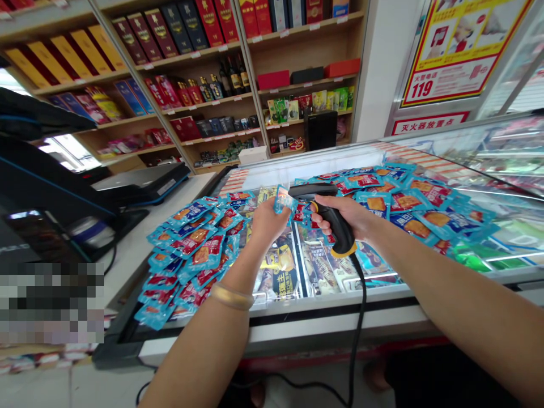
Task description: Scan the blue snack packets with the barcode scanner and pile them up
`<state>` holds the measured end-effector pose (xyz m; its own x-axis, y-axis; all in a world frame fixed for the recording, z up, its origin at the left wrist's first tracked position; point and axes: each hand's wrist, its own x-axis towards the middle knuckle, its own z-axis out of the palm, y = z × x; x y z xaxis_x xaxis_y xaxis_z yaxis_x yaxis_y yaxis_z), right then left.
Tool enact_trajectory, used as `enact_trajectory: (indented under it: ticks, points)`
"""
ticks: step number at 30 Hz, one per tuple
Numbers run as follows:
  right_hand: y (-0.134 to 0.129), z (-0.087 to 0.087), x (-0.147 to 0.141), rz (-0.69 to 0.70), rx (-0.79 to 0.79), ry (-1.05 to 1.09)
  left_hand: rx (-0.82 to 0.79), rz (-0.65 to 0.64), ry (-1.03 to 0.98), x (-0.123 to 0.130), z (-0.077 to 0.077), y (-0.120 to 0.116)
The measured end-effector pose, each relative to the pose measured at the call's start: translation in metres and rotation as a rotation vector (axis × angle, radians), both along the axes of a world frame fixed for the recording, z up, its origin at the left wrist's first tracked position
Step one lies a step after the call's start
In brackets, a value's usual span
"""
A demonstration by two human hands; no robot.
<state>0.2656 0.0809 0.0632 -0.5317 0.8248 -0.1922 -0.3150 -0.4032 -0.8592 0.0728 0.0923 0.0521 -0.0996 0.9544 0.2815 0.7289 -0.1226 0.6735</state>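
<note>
Your left forearm rises from the bottom of the view toward the middle, a gold-coloured bracelet (pixel 232 297) round it just below the wrist. Your left hand (pixel 269 221) is held up over the display freezer (pixel 382 303), its fingers curled in and pinched together on one small blue packet (pixel 283 199). That packet stands up out of your grip, near the middle of the view, clear of the piles.

Your right arm comes in from the lower right corner and reaches up and leftward, wrist nearly in line with the forearm. Your right hand (pixel 346 212) wraps the handle of a black and yellow scanner (pixel 338 226), the fingers closed round its near side and the thumb lying high up by the head. You hold it with the handle slanting down to the right and the head pointing left at the packet; the two are so close that you cannot tell whether they touch. A black cable (pixel 361 306) drops from the handle's base over the freezer's front edge.

To the left of your hands, a heap of similar packets (pixel 204 249) lies on the freezer top; a second heap (pixel 412 209) spreads out beyond your right forearm.
</note>
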Motion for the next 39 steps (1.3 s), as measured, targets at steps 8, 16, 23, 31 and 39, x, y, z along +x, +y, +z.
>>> enact_trajectory:
  ticks: [8, 16, 23, 31, 39]
  points:
    - [-0.003, 0.0, -0.004, -0.05, 0.005, 0.107, 0.119, 0.01, 0.061, -0.002, 0.007, -0.003]
    - [-0.005, 0.004, -0.061, 0.012, -0.056, 0.204, 0.225, 0.171, 0.399, -0.082, 0.046, -0.02]
    - [-0.007, 0.003, -0.121, 0.112, -0.121, 0.23, -0.178, 0.37, 0.709, -0.146, 0.021, -0.039]
    - [-0.01, -0.003, -0.134, 0.103, -0.152, 0.206, -0.254, 0.365, 0.68, -0.16, 0.016, -0.03]
    - [-0.008, -0.002, -0.124, 0.086, -0.163, 0.249, -0.067, 0.403, 0.707, -0.151, 0.031, -0.035]
